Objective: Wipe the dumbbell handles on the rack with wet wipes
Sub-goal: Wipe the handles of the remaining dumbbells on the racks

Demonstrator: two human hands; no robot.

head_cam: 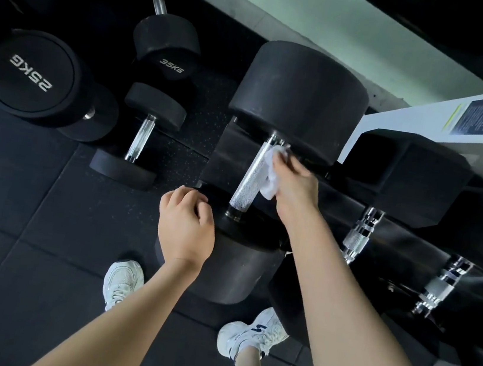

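Note:
A big black round dumbbell (298,97) lies on the rack with its knurled steel handle (248,177) running toward me. My right hand (296,184) holds a crumpled white wet wipe (271,171) against the right side of that handle, near its far end. My left hand (186,226) hovers with fingers loosely curled over the dumbbell's near head (240,272), holding nothing. More dumbbells sit on the rack to the right, with chrome handles (360,236).
On the black rubber floor at left lie a 25KG dumbbell (28,75), a 35KG dumbbell (166,45) and a smaller one (141,137). My white sneakers (250,333) stand close to the rack. A pale wall (289,12) runs behind the rack.

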